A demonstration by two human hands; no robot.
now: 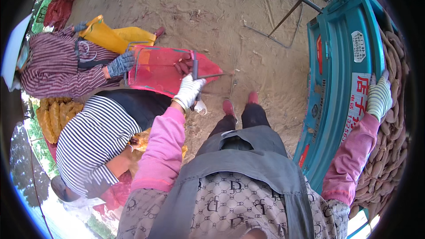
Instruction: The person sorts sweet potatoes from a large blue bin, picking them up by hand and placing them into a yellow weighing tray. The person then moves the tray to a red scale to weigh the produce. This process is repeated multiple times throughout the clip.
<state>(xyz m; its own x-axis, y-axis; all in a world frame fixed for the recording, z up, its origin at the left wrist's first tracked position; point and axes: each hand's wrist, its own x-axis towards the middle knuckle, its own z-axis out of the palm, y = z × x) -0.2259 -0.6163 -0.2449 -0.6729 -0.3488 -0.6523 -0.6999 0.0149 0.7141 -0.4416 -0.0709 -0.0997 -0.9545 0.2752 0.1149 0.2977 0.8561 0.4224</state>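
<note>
My left hand (189, 90), in a striped white work glove, is closed around the dark padded bar at the near end of a metal frame. A red mesh bag (152, 73) hangs open on that frame, with several sweet potatoes (184, 64) inside. My right hand (379, 97), gloved alike, rests on the top edge of the teal metal tailgate (342, 49) of a truck bed, fingers over the rim. Just beyond its fingertips lies a large heap of sweet potatoes (378, 169) in the bed.
A co-worker in a striped shirt (63, 63) stands at the frame's far end beside yellow bags (103, 36). Another co-worker (96, 139) bends at the left, near filled yellow bags (56, 116). A metal stand (285, 10) is on the sandy ground; red bags (66, 0) lie upper left.
</note>
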